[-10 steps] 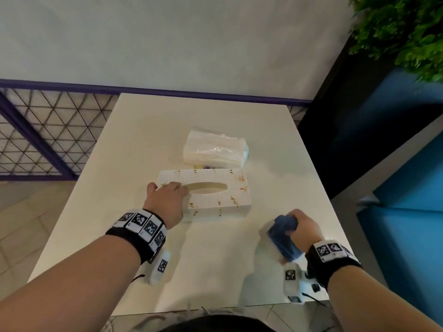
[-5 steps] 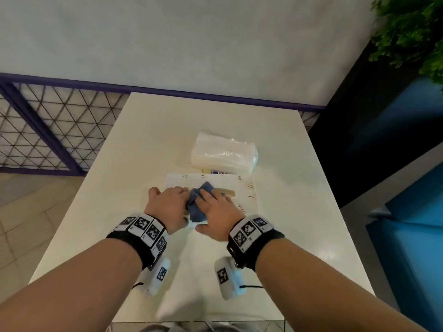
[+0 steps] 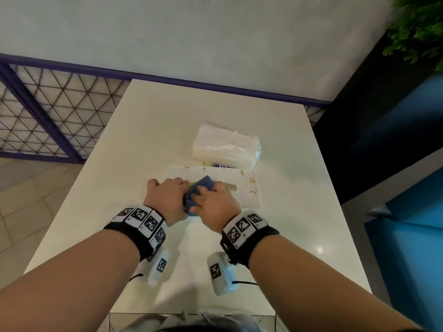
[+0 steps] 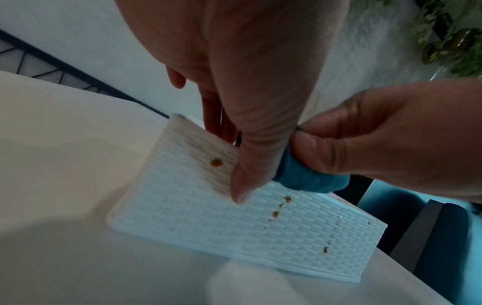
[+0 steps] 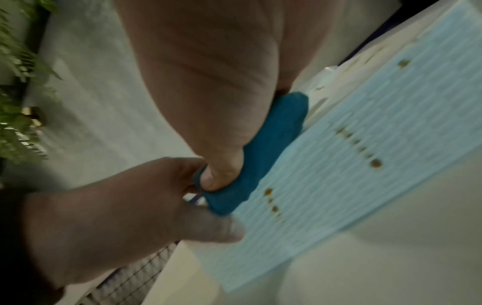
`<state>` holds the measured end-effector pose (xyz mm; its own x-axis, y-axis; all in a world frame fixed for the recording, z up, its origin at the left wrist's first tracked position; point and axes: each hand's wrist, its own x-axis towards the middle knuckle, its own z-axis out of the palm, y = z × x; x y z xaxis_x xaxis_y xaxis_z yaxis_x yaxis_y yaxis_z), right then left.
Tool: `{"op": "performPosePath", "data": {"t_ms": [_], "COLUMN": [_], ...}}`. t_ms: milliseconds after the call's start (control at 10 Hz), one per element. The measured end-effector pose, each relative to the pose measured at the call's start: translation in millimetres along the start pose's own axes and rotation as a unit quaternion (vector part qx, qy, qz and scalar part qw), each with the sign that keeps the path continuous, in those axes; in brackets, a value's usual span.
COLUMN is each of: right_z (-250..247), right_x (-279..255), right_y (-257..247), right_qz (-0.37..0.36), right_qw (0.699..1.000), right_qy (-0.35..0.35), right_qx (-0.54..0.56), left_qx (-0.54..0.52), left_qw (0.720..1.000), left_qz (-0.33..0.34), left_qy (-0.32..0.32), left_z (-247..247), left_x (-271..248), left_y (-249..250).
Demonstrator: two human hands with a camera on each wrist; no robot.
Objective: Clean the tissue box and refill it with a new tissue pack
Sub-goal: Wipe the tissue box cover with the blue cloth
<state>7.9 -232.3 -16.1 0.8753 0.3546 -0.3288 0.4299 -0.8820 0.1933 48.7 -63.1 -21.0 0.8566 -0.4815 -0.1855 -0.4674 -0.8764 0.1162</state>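
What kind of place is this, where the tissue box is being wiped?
Probably a café or casual eatery: a small white table, blue booth seating on the right, and a purple-framed mesh partition on the left.

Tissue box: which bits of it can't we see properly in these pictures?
- Head view: the tissue box has its top slot mostly covered by the blue cloth and the right hand.
- Head view: the left hand hides the box's left end.
- Head view: the print under the tissue pack is cut off by the box and too small to read.
- Right wrist view: blur smears the brown spots.
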Motion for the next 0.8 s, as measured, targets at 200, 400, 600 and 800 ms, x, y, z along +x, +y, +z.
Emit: {"op": "performPosePath", "data": {"t_ms": [200, 400, 600, 800], "right_z": [11.6, -3.7, 7.0, 17.7], "right_x": [-50.4, -9.0, -23.9, -51.1], "right_y": [53.6, -0.1, 12.3, 45.8], "right_qz": [0.064, 0.018, 0.077, 0.216], "right_qw": [0.992, 0.991, 0.978, 0.938], "right_qy": [0.024, 0.03, 0.074, 0.073], "right_qx": [0.109, 0.132, 0.181, 0.26], "left_qx": [0.009, -0.003, 0.016, 0.005], "left_qw": [1.0, 1.0, 1.0, 0.999], "left_qz": [0.006, -0.001, 0.003, -0.008], "left_qy": [-0.026, -0.018, -0.024, -0.041], "left_z": [-1.1, -1.2, -4.4, -3.9], "left_x": [3.0, 2.8, 3.4, 4.1], "left_y": [-1.5, 1.1, 2.3, 4.2]}}
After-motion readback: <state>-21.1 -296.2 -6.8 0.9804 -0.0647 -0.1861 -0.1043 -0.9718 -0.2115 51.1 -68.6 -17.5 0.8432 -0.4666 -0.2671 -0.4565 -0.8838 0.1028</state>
